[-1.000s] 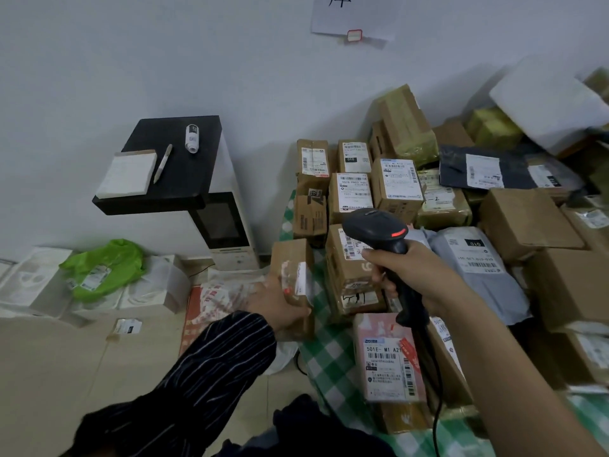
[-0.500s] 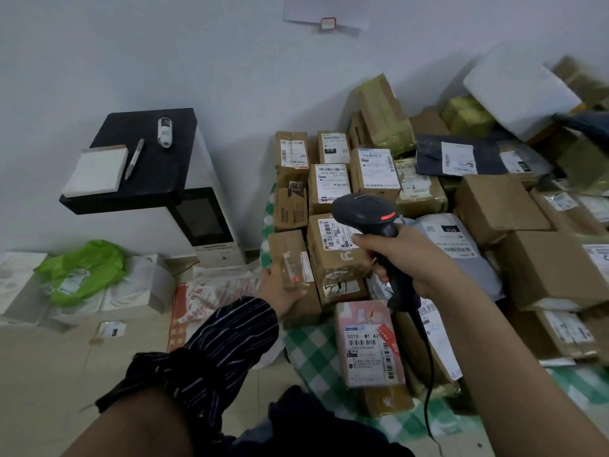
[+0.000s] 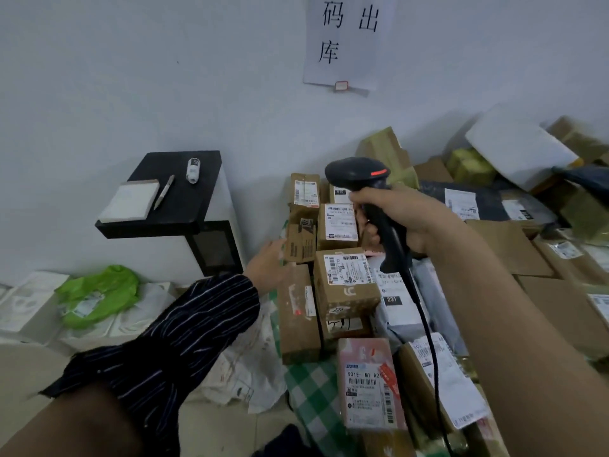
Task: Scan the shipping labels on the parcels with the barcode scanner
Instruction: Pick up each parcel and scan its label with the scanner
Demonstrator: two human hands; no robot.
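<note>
A plain pale wall [image 3: 158, 80] carries a paper sign [image 3: 344, 44] with black characters. A white cabinet [image 3: 197, 206] with a black top stands against it. The floor [image 3: 29, 374] is pale; light is dim and even.

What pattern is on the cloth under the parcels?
The cloth has green and white checks; the head view shows it.

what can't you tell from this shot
Head view only:
- left hand: motion-blurred; whether it touches the box beside it is unclear.
- label marked 010: mostly hidden behind the scanner and right hand.
- label at far right: cut off by the frame edge.
</note>
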